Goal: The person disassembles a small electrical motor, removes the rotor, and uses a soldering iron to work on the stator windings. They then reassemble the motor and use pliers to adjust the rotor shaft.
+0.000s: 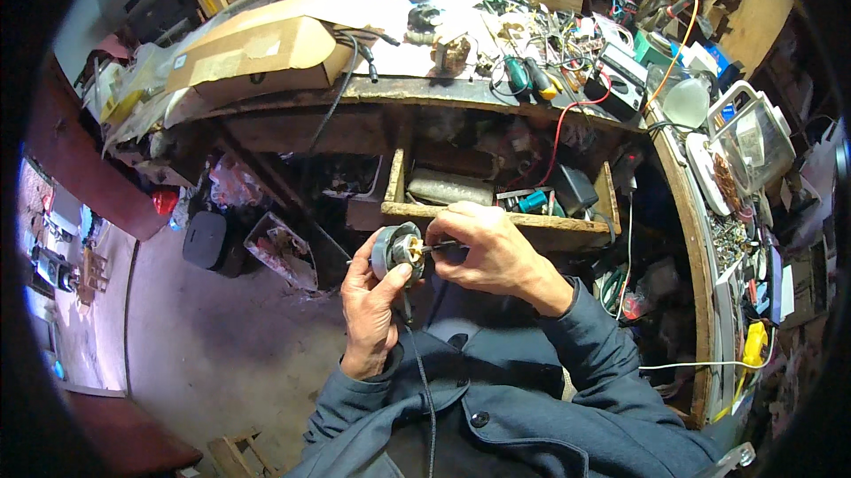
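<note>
My left hand [369, 305] is closed round a small round grey device [383, 252], its open face turned toward the right and showing pale and brassy parts inside. From below it a thin grey cord [423, 370] hangs down across my jacket. My right hand [489, 252] pinches a thin metal tool [436, 248], whose tip reaches into the device's open face. Fingers hide most of the tool, so its exact kind cannot be told. Both hands are in front of my chest, at the front of an open wooden drawer [496, 217].
Beyond the drawer runs a cluttered bench with a cardboard box [253, 53], green-handled and yellow-black hand tools [530, 79] and loose wires. A red wire [560, 128] hangs into the drawer. At the right, a side bench [691, 270] carries more parts. A black bin [206, 240] stands on the floor.
</note>
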Tool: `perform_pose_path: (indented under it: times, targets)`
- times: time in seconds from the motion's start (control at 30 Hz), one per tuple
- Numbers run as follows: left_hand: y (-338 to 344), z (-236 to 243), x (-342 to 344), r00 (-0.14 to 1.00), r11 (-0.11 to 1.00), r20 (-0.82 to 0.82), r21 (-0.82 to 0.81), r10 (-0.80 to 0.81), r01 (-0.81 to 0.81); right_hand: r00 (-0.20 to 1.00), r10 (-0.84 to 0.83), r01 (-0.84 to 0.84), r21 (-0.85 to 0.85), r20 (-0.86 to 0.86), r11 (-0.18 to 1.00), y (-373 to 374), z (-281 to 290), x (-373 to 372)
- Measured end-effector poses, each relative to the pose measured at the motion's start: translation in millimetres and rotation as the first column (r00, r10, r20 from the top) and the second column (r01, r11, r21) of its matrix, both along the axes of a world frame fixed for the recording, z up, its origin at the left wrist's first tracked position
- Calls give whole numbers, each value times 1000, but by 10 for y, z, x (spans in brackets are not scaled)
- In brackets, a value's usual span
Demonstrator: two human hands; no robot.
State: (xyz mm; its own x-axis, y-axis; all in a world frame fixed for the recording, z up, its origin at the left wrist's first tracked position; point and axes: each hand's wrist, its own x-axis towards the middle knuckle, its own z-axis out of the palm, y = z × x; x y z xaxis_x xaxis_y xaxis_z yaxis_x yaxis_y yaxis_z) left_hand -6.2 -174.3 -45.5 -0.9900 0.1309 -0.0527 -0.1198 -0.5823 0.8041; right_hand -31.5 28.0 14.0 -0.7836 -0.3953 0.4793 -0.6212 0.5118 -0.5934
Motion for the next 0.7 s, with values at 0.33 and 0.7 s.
perform_pose_path:
  times: [0.33,0.7]
  targets:
    - [-75,-3,-44,997,997,44,-41,60,-58,993,-115,113,-43,-38,993,205,242,-8]
    - [-87,61,0,1000,999,-1,-28,23,-23,858,-491,513,296,-152,806,800,410,-1627]
